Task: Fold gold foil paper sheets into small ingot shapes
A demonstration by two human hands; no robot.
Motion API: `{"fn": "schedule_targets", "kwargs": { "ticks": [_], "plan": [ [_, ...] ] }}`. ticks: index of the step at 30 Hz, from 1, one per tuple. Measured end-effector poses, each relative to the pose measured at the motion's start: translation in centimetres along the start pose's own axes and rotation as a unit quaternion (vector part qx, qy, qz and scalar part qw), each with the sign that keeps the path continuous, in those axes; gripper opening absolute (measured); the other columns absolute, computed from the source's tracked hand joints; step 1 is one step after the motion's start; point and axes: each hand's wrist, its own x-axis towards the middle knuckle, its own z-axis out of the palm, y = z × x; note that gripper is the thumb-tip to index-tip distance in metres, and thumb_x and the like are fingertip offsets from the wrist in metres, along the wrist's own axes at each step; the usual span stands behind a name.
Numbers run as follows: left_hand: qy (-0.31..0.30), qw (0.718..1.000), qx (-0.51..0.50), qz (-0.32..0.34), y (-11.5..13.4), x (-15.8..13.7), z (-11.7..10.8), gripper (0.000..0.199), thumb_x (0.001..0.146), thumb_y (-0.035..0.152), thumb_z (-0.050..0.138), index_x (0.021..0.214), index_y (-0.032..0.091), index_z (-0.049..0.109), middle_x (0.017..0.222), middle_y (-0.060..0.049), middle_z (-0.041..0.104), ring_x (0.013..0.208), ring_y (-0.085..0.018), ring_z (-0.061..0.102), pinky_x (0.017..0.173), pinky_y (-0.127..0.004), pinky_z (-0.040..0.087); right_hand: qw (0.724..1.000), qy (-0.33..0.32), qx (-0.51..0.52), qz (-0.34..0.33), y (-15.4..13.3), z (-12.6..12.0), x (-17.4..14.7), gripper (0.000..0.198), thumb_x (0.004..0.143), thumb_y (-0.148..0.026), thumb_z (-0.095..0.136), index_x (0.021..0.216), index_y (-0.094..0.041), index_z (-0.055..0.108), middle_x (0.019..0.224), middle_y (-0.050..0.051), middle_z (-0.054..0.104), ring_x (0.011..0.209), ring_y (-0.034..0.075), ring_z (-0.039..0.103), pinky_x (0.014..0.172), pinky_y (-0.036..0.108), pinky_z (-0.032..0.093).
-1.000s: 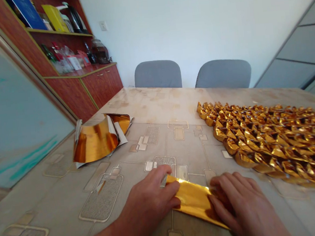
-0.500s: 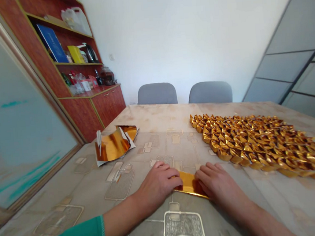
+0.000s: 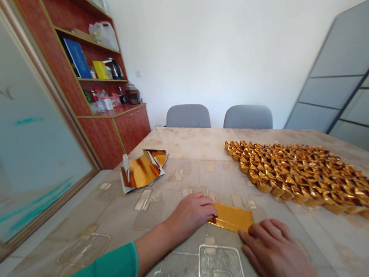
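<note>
A folded strip of gold foil paper lies flat on the patterned tablecloth in front of me. My left hand is closed over its left end, fingers bent and pressed down on it. At the strip's lower right corner is my right hand, its thumb and bent fingertips gathered on the edge. The middle and upper right of the strip show between the hands. What lies under the left fingers is hidden.
Loose gold foil sheets with pale backs lie curled on the left. Many folded gold foil pieces stand in packed rows on the right. Two grey chairs back the table. A red-brown cabinet stands at left.
My right hand has slid toward me and to the right, from over the strip's right end to its lower corner. More foil shows. The left hand keeps its place on the strip.
</note>
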Motion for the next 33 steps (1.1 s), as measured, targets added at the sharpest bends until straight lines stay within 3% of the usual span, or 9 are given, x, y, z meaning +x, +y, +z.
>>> {"fn": "schedule_targets", "kwargs": {
  "ticks": [5,12,15,21,26,29,33],
  "plan": [
    [0.001,1.000,0.017,0.007,0.1,-0.1,-0.3,0.012,0.095,0.022,0.058,0.089,0.019,0.068,0.095,0.001,0.070,0.084,-0.015,0.059,0.076,-0.029,0.042,1.000,-0.004,0.023,0.001,1.2,-0.9,-0.9,0.029,0.101,-0.026,0.039,0.089,-0.022,0.064,0.076,0.001,0.063,0.073,0.021,0.056,0.077,0.036,0.036],
    [-0.038,0.995,0.091,0.003,5.3,0.2,0.0,0.019,0.092,0.039,0.061,0.093,0.020,0.063,0.094,-0.003,0.062,0.092,-0.021,0.053,0.088,-0.036,0.039,0.996,0.007,0.088,0.012,0.8,-0.4,-0.3,0.029,0.100,-0.024,0.044,0.077,-0.022,0.062,0.072,0.000,0.060,0.071,0.020,0.053,0.075,0.034,0.036],
    [-0.068,0.994,0.085,-0.003,6.0,-0.2,0.1,0.023,0.090,0.043,0.063,0.099,0.021,0.062,0.092,-0.001,0.060,0.089,-0.020,0.053,0.087,-0.035,0.040,0.996,0.010,0.084,0.019,0.9,-0.4,-0.4,0.031,0.101,-0.025,0.042,0.076,-0.022,0.061,0.072,0.001,0.059,0.071,0.020,0.053,0.075,0.034,0.037],
    [-0.074,0.995,0.059,-0.022,3.4,-1.8,-2.1,0.016,0.092,0.031,0.060,0.106,0.025,0.065,0.099,-0.001,0.064,0.094,-0.019,0.056,0.092,-0.035,0.040,0.995,0.005,0.094,0.021,1.0,-0.4,-0.7,0.030,0.101,-0.023,0.042,0.079,-0.022,0.062,0.074,0.001,0.060,0.072,0.020,0.053,0.076,0.035,0.038],
    [-0.073,0.996,0.044,0.010,1.3,-3.2,-4.1,0.023,0.096,0.029,0.054,0.116,0.026,0.066,0.117,-0.002,0.069,0.109,-0.019,0.057,0.108,-0.042,0.033,0.995,-0.030,0.090,0.025,1.2,-0.5,-0.9,0.023,0.099,-0.020,0.046,0.083,-0.022,0.063,0.080,0.001,0.062,0.078,0.020,0.055,0.081,0.036,0.040],
    [-0.061,0.996,0.060,0.026,0.3,-3.6,-4.1,0.022,0.097,0.027,0.053,0.115,0.027,0.066,0.115,0.000,0.071,0.111,-0.017,0.058,0.110,-0.041,0.032,0.994,-0.021,0.103,0.028,1.2,-0.6,-0.6,0.026,0.099,-0.021,0.046,0.078,-0.022,0.062,0.077,0.001,0.061,0.076,0.020,0.055,0.079,0.036,0.040],
    [-0.041,0.994,0.077,0.059,-1.1,-2.7,-3.5,0.015,0.097,0.027,0.053,0.098,0.024,0.068,0.100,0.003,0.074,0.102,-0.015,0.061,0.110,-0.040,0.032,0.994,-0.026,0.104,0.020,1.2,-0.7,0.5,0.030,0.098,-0.023,0.047,0.072,-0.022,0.061,0.072,0.001,0.061,0.072,0.020,0.055,0.076,0.036,0.040]
  ]
}}
